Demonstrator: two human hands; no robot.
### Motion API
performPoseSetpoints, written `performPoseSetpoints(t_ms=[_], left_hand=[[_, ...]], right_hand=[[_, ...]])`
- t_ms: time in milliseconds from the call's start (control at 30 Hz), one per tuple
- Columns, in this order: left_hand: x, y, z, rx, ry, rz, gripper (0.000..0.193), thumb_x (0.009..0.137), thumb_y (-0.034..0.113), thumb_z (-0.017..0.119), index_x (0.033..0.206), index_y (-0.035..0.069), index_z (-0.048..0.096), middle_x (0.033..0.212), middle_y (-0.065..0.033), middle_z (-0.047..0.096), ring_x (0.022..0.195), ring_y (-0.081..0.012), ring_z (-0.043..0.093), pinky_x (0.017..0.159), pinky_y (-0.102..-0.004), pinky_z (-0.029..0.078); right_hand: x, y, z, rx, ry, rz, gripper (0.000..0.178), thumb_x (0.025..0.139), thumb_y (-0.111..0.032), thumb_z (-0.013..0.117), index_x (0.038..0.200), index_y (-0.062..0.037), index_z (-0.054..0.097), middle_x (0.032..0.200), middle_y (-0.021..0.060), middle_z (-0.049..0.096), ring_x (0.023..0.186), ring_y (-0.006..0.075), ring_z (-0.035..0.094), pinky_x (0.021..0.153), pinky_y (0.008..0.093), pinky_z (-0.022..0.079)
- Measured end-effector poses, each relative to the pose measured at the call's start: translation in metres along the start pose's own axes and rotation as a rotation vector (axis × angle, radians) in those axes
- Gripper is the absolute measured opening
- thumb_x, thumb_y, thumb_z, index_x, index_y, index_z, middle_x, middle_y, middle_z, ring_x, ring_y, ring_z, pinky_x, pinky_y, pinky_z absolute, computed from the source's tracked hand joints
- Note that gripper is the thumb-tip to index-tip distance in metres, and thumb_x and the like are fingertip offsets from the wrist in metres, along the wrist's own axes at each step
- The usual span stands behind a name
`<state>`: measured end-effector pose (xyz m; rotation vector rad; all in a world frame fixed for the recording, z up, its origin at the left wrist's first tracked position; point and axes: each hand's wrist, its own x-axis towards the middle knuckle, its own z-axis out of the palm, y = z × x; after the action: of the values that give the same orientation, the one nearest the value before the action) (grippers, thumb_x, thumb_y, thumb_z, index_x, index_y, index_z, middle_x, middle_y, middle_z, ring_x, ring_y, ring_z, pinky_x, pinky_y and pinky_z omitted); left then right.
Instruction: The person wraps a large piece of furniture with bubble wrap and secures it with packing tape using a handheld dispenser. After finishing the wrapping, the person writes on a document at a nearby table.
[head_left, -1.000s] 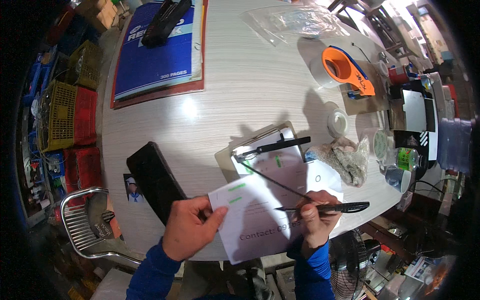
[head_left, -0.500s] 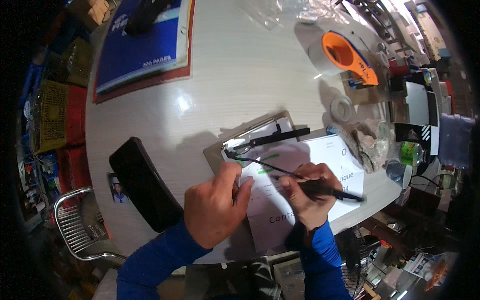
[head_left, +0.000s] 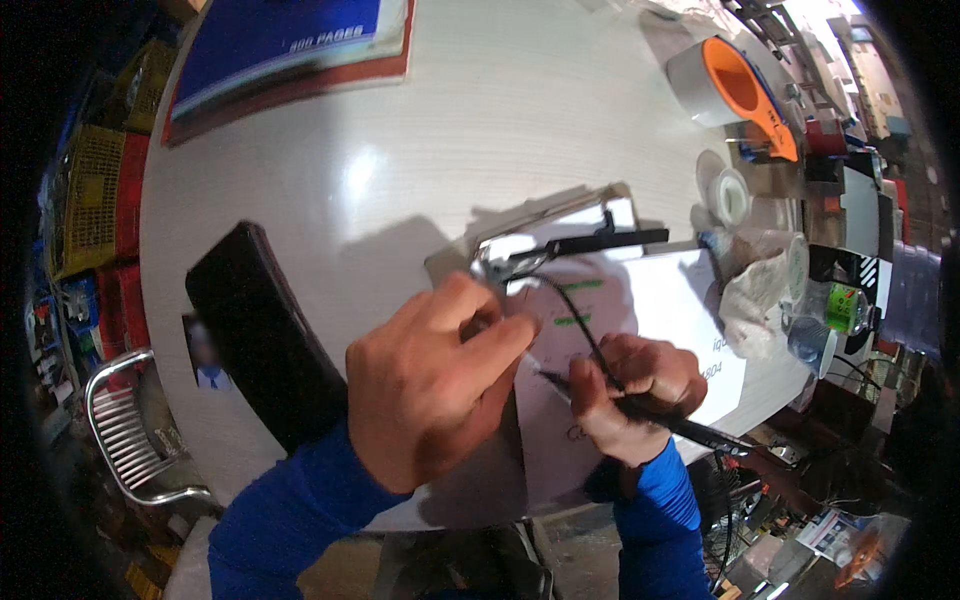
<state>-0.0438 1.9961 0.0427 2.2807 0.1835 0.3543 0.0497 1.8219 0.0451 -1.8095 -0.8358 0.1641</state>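
Observation:
My right hand (head_left: 640, 395) grips a slim black pen (head_left: 715, 437), its dark tip pointing left over white printed paper (head_left: 655, 300). A thin black cord (head_left: 578, 310) bends from the clip of the clipboard (head_left: 620, 192) down to this hand. Just left of the cord, my left hand (head_left: 435, 375) has its fingers curled in, slightly blurred by motion. Whether anything sits between its fingertips is hidden. The clipboard lies tilted on the table with a black bar clip (head_left: 600, 242) across its top, and the paper shows green highlighted lines.
A black phone-like case (head_left: 265, 330) lies at left, partly over a small photo (head_left: 205, 350). Blue and brown books (head_left: 285, 60) lie far left. At right are an orange tape dispenser (head_left: 745, 85), a white tape roll (head_left: 730, 195), a crumpled cloth (head_left: 760, 300) and a plastic cup (head_left: 810, 340).
My left hand's fingers have curled inward. The cord now bows more, and the pen's tip shows left of my right hand. The whole view has shifted, with the clipboard higher and further right.

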Motion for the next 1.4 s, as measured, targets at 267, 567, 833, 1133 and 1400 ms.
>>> performPoseSetpoints(t_ms=[267,567,833,1133,1400], left_hand=[[0.0000,0.0018,-0.0009,0.019,-0.031,-0.056,0.020,0.077,0.007,0.075,0.097,0.011,0.075,0.090,-0.0084,0.064,0.075,-0.0223,0.067,0.062,-0.0346,0.054],[0.0020,0.0048,-0.0012,0.052,-0.039,-0.073,0.014,0.080,0.011,0.073,0.094,0.012,0.075,0.088,-0.0073,0.063,0.072,-0.0238,0.068,0.060,-0.0351,0.055],[0.0016,0.0053,0.0009,0.033,-0.028,-0.102,0.019,0.077,0.006,0.073,0.094,0.012,0.076,0.088,-0.0091,0.065,0.070,-0.0232,0.067,0.062,-0.0344,0.053],[0.0024,0.0050,0.0003,0.018,-0.032,-0.099,0.019,0.077,0.005,0.073,0.094,0.011,0.076,0.087,-0.0097,0.065,0.069,-0.0235,0.068,0.061,-0.0343,0.054],[0.0020,0.0053,0.0008,0.026,-0.039,-0.102,0.020,0.077,0.005,0.073,0.095,0.011,0.076,0.086,-0.0092,0.065,0.068,-0.0221,0.068,0.060,-0.0335,0.053]], right_hand=[[0.0005,-0.0034,0.0021,-0.249,0.009,-0.079,0.036,0.073,0.005,0.074,0.064,-0.0089,0.042,0.053,0.0064,0.053,0.041,0.0185,0.052,0.040,0.0293,0.039],[-0.0001,-0.0036,0.0048,-0.220,-0.004,-0.018,0.036,0.075,0.003,0.074,0.064,-0.0083,0.041,0.054,0.0065,0.053,0.041,0.0173,0.054,0.040,0.0286,0.040],[0.0015,-0.0042,0.0054,-0.196,-0.043,-0.035,0.037,0.074,0.002,0.074,0.063,-0.0077,0.040,0.053,0.0057,0.051,0.042,0.0185,0.053,0.041,0.0293,0.040],[-0.0013,-0.0037,0.0016,-0.259,-0.044,-0.046,0.038,0.073,0.004,0.072,0.062,-0.0081,0.038,0.052,0.0062,0.048,0.041,0.0196,0.052,0.040,0.0300,0.039],[-0.0007,-0.0025,0.0006,-0.167,-0.088,-0.054,0.040,0.074,0.004,0.073,0.060,-0.0079,0.038,0.051,0.0047,0.048,0.042,0.0165,0.050,0.040,0.0288,0.036]])
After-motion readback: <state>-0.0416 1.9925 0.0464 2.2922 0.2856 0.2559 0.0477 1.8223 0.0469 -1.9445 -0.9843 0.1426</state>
